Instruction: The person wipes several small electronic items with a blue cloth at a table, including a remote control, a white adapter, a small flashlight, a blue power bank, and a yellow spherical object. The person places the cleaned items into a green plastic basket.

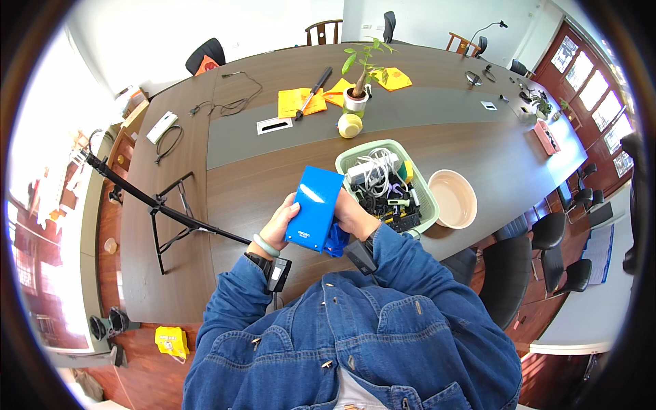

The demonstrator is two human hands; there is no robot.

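A glossy blue box-like case (315, 207) is tilted up in front of my chest, above the wooden table. My left hand (281, 221) grips its left side, the thumb on the front face. At its right side is my right hand (353, 214), its fingers mostly hidden behind the case. A crumpled blue cloth or plastic piece (336, 241) shows beneath that hand; whether the hand holds it too, I cannot tell. Just beyond my right hand stands a green plastic basket (430, 202) filled with a white power strip, coiled cables and dark small items.
A beige bowl (453, 199) touches the basket's right side. A black tripod (174, 210) leans across the table's left part. Farther back are a potted plant (355, 100), a yellow round object (350, 126), orange cloths (302, 104) and a power strip (162, 127). Black chairs (505, 271) line the right edge.
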